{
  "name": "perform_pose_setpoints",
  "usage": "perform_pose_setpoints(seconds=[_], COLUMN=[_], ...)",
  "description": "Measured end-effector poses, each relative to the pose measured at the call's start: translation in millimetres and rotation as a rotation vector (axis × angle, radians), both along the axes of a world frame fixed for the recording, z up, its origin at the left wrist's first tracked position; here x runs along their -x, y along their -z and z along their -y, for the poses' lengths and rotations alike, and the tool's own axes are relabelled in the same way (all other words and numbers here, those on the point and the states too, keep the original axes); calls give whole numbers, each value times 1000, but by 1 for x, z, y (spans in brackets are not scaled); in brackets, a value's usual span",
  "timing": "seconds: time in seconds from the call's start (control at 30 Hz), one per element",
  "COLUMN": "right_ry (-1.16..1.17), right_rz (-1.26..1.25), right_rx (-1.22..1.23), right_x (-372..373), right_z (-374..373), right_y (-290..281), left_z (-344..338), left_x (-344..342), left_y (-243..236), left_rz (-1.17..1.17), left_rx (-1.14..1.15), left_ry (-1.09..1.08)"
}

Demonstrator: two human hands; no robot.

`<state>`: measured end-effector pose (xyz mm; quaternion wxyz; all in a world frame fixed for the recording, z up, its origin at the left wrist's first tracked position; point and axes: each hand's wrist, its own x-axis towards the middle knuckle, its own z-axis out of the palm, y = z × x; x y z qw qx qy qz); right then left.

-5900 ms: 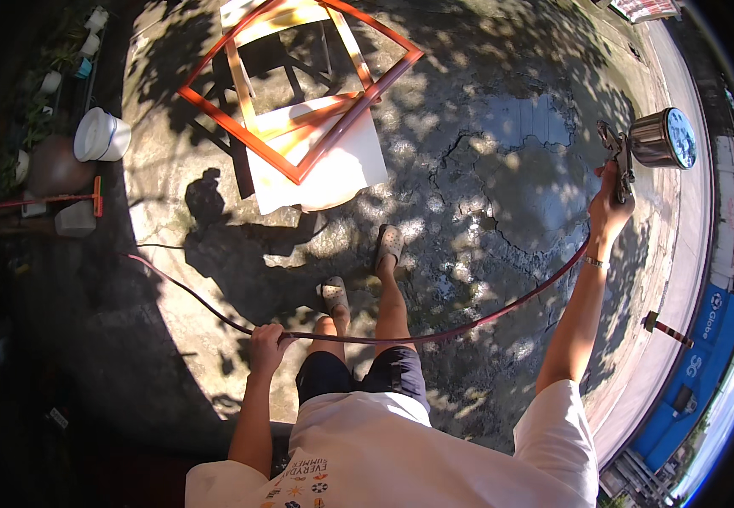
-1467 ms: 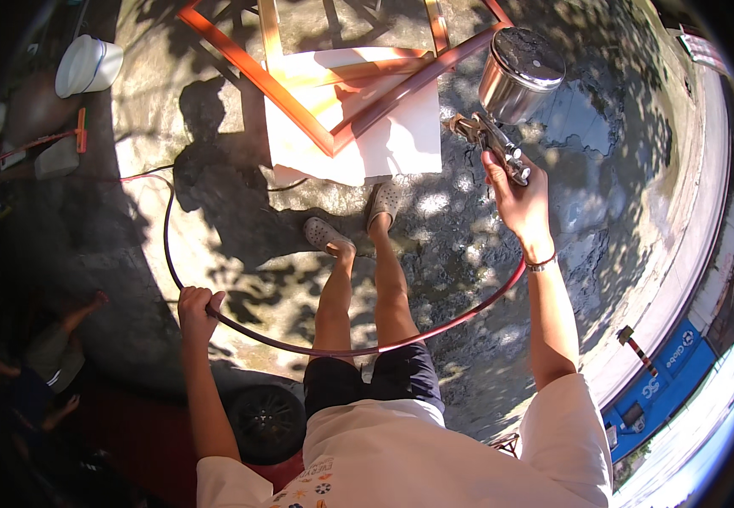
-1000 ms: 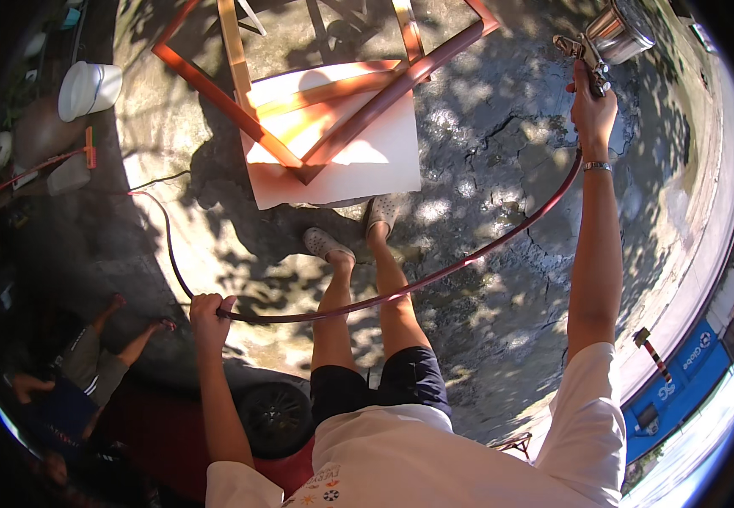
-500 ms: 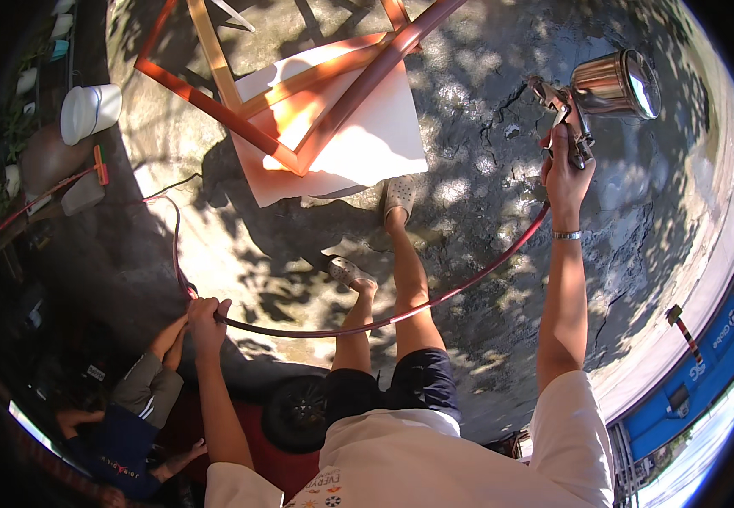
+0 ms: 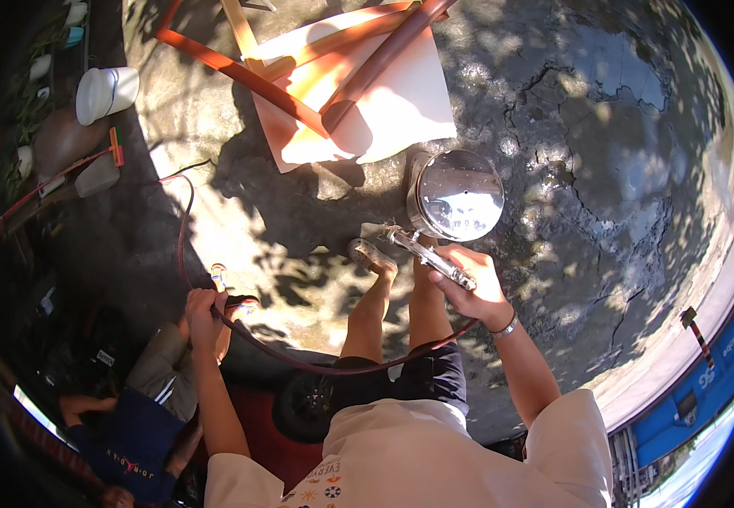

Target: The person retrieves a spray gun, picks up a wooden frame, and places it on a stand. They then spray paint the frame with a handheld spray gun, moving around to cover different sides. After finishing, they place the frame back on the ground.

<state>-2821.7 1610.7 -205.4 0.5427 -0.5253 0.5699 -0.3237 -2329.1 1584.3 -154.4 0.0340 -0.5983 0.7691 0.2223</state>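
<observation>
**Spray gun up, frame partly coated**

Right hand (image 5: 469,284) closed around spray gun (image 5: 430,254), shiny cup (image 5: 460,195) on top, held near the body over the feet. Left hand (image 5: 202,305) wrapped tight on red hose (image 5: 316,364), looping low across to the gun. Far ahead: orange frame (image 5: 299,80) lying on white sheet (image 5: 384,106), most bars looking already coloured, one brown bar darker; likely more coats left. Cracked concrete (image 5: 604,169) below, dappled with leaf shade. White bucket (image 5: 106,91) far left; another person crouching near left.
</observation>
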Motion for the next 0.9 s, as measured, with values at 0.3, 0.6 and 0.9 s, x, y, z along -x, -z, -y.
perform_pose_setpoints(seconds=[0.3,0.6,0.9], right_ry=[312,636,618], right_rz=[-64,-455,-782], right_rx=[-31,79,285], right_x=[49,233,273], right_z=[90,269,363], right_y=[7,24,-34], left_z=[1,12,14], left_x=[25,59,84], left_y=[9,31,46], left_rz=[-12,-23,-46], left_rx=[-25,-45,-3], left_ry=[-87,-115,-142])
